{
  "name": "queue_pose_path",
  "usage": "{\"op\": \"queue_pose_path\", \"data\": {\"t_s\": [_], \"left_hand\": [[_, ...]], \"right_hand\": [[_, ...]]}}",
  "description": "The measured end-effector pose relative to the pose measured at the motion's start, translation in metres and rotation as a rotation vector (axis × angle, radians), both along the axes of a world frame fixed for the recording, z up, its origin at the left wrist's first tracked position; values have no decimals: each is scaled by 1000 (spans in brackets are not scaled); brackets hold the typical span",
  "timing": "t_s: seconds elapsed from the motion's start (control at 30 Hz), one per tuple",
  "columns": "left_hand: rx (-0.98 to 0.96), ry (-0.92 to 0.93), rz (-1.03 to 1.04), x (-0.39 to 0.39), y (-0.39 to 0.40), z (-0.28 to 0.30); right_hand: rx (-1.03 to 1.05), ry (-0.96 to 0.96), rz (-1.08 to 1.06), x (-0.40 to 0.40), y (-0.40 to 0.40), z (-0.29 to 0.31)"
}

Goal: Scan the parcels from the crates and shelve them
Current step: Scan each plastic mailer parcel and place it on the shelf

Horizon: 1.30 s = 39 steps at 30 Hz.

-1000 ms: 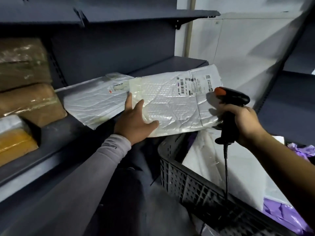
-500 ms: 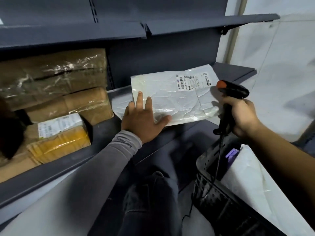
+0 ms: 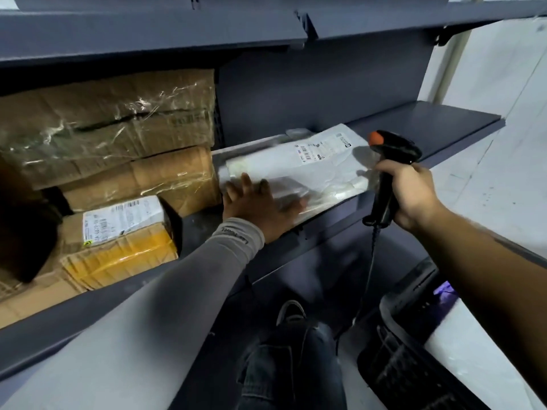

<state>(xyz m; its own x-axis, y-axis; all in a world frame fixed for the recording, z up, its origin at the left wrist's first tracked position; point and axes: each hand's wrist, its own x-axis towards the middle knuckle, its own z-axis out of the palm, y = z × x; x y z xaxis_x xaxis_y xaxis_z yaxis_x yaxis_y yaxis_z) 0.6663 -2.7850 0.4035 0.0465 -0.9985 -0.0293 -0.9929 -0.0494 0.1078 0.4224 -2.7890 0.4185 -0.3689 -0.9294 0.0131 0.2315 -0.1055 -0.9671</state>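
The left hand (image 3: 260, 202) presses flat-fingered on the crinkled white plastic mailer parcel (image 3: 299, 170), now lying on the dark grey metal shelf (image 3: 429, 125). The right hand (image 3: 414, 190) curls round the black handheld scanner (image 3: 390, 170). The black plastic crate (image 3: 396, 350) seems to hold more parcels to do.

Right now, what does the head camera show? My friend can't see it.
A left hand presses a white plastic mailer parcel flat on a dark grey metal shelf. The right hand grips a black handheld scanner beside it.

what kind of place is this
Most likely a parcel depot or courier storeroom. Dark metal shelving holds taped cardboard boxes and a labelled white mailer, and the right hand grips a corded barcode scanner above a black crate.
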Motion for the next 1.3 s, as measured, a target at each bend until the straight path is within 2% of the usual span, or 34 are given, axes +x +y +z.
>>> {"op": "queue_pose_path", "data": {"t_s": [0.13, 0.27, 0.37, 0.5, 0.63, 0.8, 1.03, 1.2, 1.3], "left_hand": [[10, -60, 15, 1, -11, -2], [-107, -145, -56, -4, -17, -5], [-71, -69, -136, -16, -20, -7], [14, -31, -96, -20, -27, -10], [-17, -29, -80, -20, -37, -3], [-6, -58, -33, -18, -43, -4], [-22, 0, 2, -27, -30, 0], [-157, 54, -201, -74, 17, 15], [-173, 48, -278, -95, 40, 13]], "right_hand": [[28, 25, 72, 9, -16, -3], [35, 58, 90, 15, -26, -5], [34, 75, 75, 21, -35, -5], [60, 201, 144, 24, -42, -1], [97, 293, 174, 27, -54, 3], [160, 322, 252, 29, -62, 7], [125, 274, 183, 17, -35, 11], [100, 288, 87, 4, 7, 22], [91, 286, 65, -4, 35, 30]]}}
